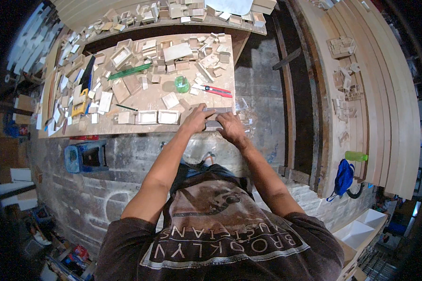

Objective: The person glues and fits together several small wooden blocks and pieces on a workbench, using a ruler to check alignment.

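Note:
My left hand and my right hand meet over the table's front right corner. Their fingers are bent and closed at a flat grey piece, whose kind is too small to make out. Two shallow wooden trays, a left one and a right one, stand in a row left of my left hand. Just beyond the hands lie a red-and-black utility knife and a small wooden block. A green round container stands left of the knife.
Many small wooden boxes and offcuts cover the wooden table. A yellow-handled saw and a green strip lie among them. A blue stool is below its front edge. Long planks run along the right.

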The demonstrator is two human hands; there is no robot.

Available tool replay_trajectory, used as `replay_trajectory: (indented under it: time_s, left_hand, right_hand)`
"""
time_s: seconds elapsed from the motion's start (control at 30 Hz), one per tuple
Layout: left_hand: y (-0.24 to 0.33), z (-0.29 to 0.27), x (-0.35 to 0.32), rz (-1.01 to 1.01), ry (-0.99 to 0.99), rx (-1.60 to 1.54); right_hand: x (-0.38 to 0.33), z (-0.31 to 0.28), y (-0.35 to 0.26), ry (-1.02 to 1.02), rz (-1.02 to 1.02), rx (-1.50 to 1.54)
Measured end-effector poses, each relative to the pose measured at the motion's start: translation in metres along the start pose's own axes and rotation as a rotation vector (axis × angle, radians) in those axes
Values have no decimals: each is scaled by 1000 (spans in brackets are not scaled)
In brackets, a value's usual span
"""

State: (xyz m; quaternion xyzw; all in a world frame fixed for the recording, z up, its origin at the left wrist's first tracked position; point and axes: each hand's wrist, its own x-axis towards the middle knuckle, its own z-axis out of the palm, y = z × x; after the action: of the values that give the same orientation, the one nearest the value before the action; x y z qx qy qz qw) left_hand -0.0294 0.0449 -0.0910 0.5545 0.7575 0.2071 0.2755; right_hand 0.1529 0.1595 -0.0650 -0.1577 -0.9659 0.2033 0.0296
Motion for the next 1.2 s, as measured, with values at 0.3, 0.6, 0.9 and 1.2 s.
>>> replay_trajectory:
  time_s: [0.3, 0.6, 0.9, 1.2]
  left_hand:
    - [-1, -3, 3, -33, -23, -48]
    - [-1, -1, 2, -1, 1, -18]
    - [5, -7, -2, -62, -7, 13]
    - [14, -12, -2, -105, -52, 89]
  right_hand:
    - [23, 37, -15, 59, -48, 8]
    - [20, 43, -14, 135, -82, 90]
    - [-6, 13, -8, 259, -12, 307]
    - [-34, 6, 36, 210, 189, 272]
